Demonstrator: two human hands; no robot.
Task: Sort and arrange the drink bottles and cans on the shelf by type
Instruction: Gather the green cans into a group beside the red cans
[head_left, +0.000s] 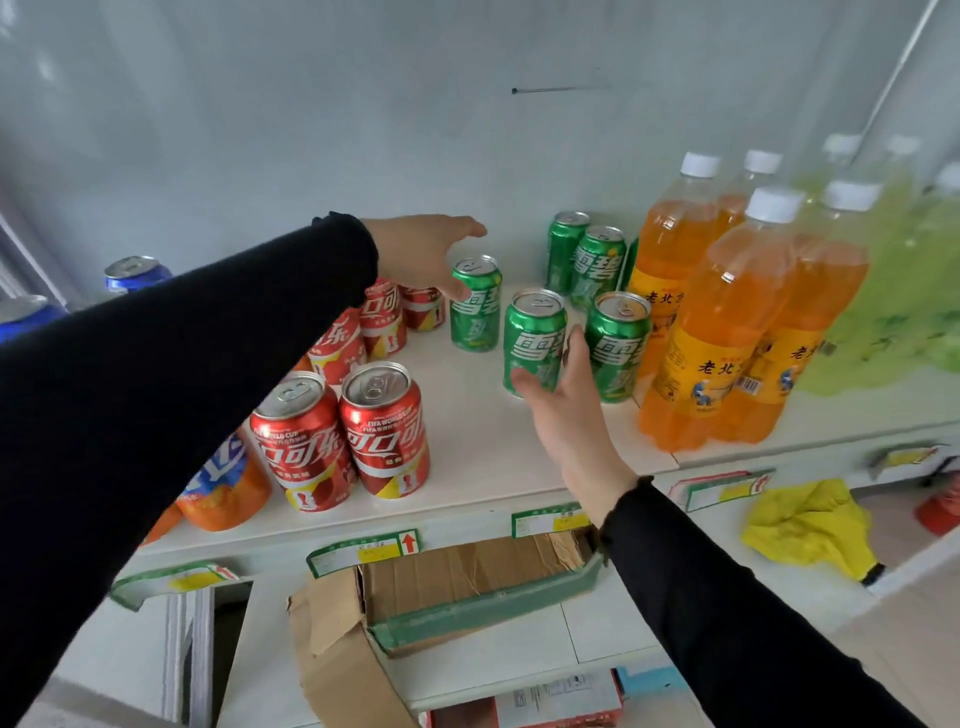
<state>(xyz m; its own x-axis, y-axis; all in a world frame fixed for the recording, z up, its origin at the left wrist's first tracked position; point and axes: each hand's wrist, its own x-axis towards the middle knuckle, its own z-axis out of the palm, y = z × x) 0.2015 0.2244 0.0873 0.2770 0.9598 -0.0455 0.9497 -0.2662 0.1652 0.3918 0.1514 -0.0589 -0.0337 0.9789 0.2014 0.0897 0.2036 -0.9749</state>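
- Cardboard box (467, 577) sits open on the lower shelf, nearest of all and below the right wrist; it plays no visible part in the sorting.
- Shelf (483, 457) board in front of the right hand is bare between the groups, which reads as working room left for sliding cans across.
- Red cola cans (384, 431) stand upright under the left forearm, the front pair touching, more trailing back toward the left hand; they look already grouped by type.
- Orange can (223, 488) stands at the shelf edge, left of the red pair and partly hidden by the sleeve.
- Right hand (566, 410) is spread about halfway, thumb and fingers wrapped loosely around the lower part of the near green can (535, 340); whether the grip is firm I cannot tell.
- Second green can (618, 345) stands just right of that hand, close against the orange soda bottles (696, 332), likely so greens gather beside them.
- Left hand (421, 254) is wide open, its thumb tip touching the far green can (475, 304) while the fingers reach past behind it; it has hold of nothing yet.
- Two more green cans (582, 254) stand beyond the right hand, at the back.
- Pale green bottles (904, 291) fill the far right; blue cans (136, 273) stand far left, beyond the left sleeve.
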